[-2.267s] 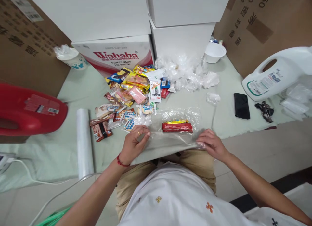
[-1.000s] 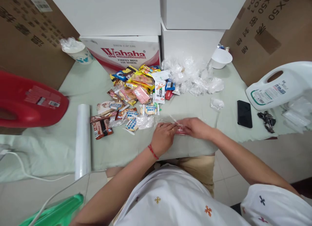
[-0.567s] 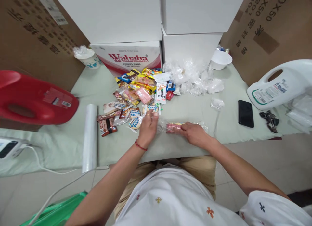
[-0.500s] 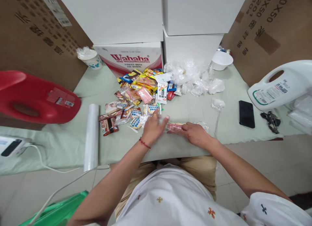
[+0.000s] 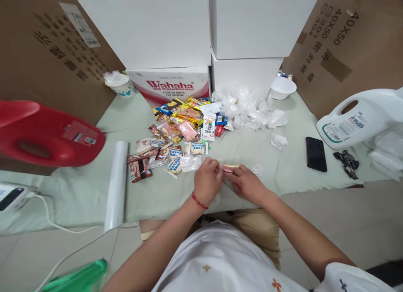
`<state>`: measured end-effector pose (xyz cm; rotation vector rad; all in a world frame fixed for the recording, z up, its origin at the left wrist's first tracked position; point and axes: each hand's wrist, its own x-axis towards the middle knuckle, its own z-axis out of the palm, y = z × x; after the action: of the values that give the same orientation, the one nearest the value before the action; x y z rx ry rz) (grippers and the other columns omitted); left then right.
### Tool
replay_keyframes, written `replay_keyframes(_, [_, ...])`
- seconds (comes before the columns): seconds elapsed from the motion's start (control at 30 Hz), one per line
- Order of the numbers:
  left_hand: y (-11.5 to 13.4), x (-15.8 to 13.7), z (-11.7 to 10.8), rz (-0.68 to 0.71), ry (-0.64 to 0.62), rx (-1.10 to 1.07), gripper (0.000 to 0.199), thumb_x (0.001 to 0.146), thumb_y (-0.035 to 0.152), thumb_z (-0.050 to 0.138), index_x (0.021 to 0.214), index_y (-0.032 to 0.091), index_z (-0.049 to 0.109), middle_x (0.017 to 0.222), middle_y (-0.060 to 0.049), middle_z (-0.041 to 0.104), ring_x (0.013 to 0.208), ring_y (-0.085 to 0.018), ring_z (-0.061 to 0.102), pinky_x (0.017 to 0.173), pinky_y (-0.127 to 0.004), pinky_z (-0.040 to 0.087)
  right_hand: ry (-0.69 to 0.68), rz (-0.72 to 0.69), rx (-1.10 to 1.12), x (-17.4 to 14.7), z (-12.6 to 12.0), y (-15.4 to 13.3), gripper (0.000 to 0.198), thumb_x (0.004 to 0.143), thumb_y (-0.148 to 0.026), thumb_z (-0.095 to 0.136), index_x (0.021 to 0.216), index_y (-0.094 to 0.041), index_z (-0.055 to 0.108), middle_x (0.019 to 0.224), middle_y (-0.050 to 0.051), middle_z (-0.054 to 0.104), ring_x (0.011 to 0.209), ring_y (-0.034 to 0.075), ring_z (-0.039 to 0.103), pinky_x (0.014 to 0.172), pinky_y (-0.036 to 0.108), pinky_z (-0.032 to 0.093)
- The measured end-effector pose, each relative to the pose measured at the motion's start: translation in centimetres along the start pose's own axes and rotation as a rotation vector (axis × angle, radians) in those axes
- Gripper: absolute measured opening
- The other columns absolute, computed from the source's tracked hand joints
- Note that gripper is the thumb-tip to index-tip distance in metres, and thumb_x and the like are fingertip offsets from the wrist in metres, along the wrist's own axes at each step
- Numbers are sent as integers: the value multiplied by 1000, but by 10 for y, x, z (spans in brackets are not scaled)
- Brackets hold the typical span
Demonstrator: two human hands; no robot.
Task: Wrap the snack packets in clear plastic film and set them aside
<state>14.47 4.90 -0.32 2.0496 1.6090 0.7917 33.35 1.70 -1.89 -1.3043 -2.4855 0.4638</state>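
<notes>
A small red and yellow packaged snack [image 5: 231, 169] lies at the front of the table, with clear film about it. My right hand [image 5: 248, 184] is closed on it from the right, fingers pressed along its near side. At its left end, my left hand [image 5: 207, 182], a red cord round the wrist, has its fingertips pinched together, apparently on the film; the exact grip is hidden. Crumpled clear film [image 5: 191, 162] sits just beyond the left hand. Behind it spreads a pile of wrapped snacks [image 5: 188, 130], among them a white packet [image 5: 208, 127].
Crumpled clear plastic [image 5: 245, 109] is heaped before white boxes [image 5: 248, 23]. On the left are a film roll [image 5: 116, 185] and a red jug [image 5: 85, 136]. A phone [image 5: 316, 154], a white detergent jug [image 5: 343, 124] and a white bowl [image 5: 283, 88] stand right.
My left hand has moved right and nearer me, closing from spread fingers to a pinch at the snack's left end. My right hand stays on the snack. The view has tilted slightly up.
</notes>
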Motion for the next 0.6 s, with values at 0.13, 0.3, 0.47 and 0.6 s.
replay_keyframes(0.13, [9, -16, 31, 165, 13, 201, 18, 98, 24, 53, 101, 20, 71, 112, -10, 71, 108, -26, 64, 84, -38, 46, 71, -36, 162, -14, -11, -7, 29, 98, -15, 54, 119, -20, 74, 119, 14, 69, 106, 26, 60, 98, 45, 51])
replay_keyframes(0.3, [-20, -29, 47, 351, 90, 228, 29, 98, 16, 54, 124, 23, 67, 131, -10, 70, 123, -27, 63, 91, -41, 42, 350, 182, 78, -69, -54, 38, 44, 99, -11, 45, 133, -29, 66, 123, 9, 67, 107, 23, 65, 89, 37, 56])
replay_keyframes(0.47, [-34, -27, 53, 385, 100, 154, 36, 97, 10, 50, 125, 23, 67, 131, -11, 71, 126, -27, 62, 95, -42, 43, 198, 170, -202, -93, -38, 75, 58, 97, -10, 44, 152, -27, 51, 153, 16, 48, 97, 22, 65, 79, 38, 60])
replay_keyframes(0.6, [-39, -26, 57, 386, 75, 103, 44, 93, 4, 46, 126, 23, 68, 134, -12, 70, 129, -26, 61, 100, -43, 45, 163, -133, 0, -81, -18, 55, 40, 100, -18, 54, 138, -28, 62, 147, 13, 54, 107, 21, 65, 84, 33, 59])
